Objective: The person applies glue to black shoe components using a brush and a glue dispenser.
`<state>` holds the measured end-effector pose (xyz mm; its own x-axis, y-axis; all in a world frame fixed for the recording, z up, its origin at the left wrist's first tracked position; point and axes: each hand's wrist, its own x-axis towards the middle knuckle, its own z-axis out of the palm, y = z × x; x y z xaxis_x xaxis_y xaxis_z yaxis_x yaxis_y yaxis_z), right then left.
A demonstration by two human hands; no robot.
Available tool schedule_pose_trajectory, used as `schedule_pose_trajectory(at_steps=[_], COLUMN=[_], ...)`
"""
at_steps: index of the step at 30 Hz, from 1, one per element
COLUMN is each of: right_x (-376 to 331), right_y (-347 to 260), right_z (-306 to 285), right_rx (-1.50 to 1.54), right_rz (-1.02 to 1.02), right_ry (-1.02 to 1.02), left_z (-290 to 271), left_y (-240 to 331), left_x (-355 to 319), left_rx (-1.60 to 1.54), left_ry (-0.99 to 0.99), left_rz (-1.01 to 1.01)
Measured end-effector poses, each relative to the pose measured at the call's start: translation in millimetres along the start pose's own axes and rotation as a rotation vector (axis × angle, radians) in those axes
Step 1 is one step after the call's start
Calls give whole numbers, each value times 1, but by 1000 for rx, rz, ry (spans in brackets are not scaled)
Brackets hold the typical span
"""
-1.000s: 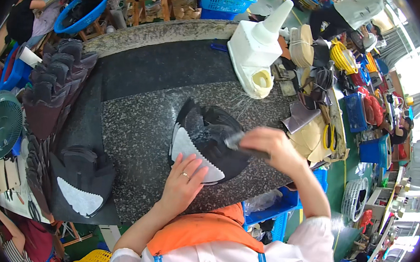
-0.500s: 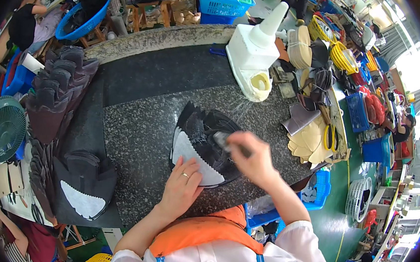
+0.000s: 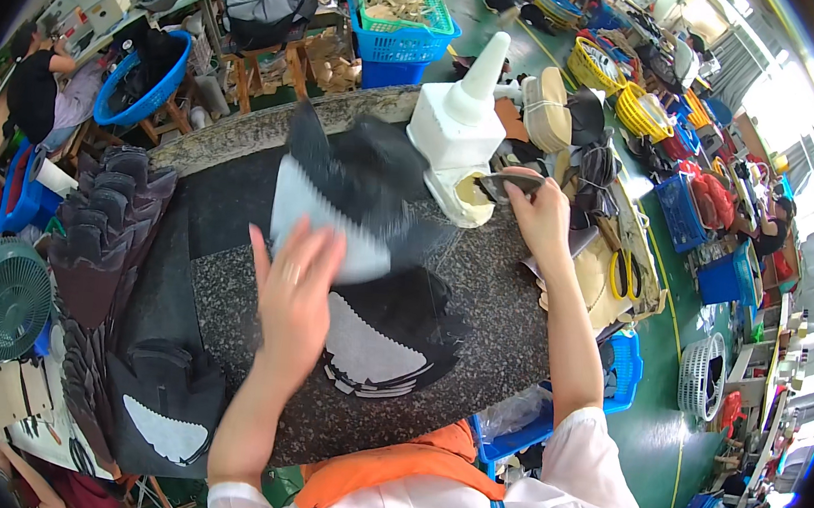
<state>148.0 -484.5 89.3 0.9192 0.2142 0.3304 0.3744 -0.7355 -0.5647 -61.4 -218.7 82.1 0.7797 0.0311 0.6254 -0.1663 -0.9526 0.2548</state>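
Note:
My left hand (image 3: 296, 288) is gripping a black shoe-upper piece (image 3: 361, 168) by its white, zigzag-edged patch. Both hand and piece are blurred; the thumb is hidden. Beneath it, on the speckled stone slab (image 3: 247, 313), lies a stack of similar black pieces (image 3: 385, 344) with white patches. My right hand (image 3: 544, 218) pinches a flat, dark scraper (image 3: 515, 178), its end at the opening of the white glue pot (image 3: 461, 138). Cream-coloured glue coats the rim of that opening.
More black pieces (image 3: 166, 402) lie at left, near dark layered stacks (image 3: 106, 213). A green fan (image 3: 11, 302) stands at the far left. Yellow-handled scissors (image 3: 626, 273) rest on beige pieces at right. Blue baskets (image 3: 401, 50) stand beyond the table; other people sit nearby.
My left hand has carried the top black piece up and away from the stack. My right hand has moved from over the pieces to the glue pot with the scraper.

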Motion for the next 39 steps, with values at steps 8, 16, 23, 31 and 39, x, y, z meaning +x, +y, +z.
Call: schedule_pose_trajectory(at_steps=[8,16,23,31,39], right_x=[0,-72,-47,-187,-36], right_y=[24,-80,-68,-37,9], right_z=[36,35,23,-19,5], right_rx=[-18,428,311,336,161], right_rz=[-380,-611,-792,-453,-170], right_ry=[70,-788,-843,-587,116], left_z=[15,27,19,18,-10], left_y=[61,52,52,48,49], left_x=[-92,-127,-124,-112,-79], left_rx=[-328,-315,-361,-369,-352], left_ry=[-472,-305,-334,-342,-506], left_rz=[27,50,-70,-71,-28])
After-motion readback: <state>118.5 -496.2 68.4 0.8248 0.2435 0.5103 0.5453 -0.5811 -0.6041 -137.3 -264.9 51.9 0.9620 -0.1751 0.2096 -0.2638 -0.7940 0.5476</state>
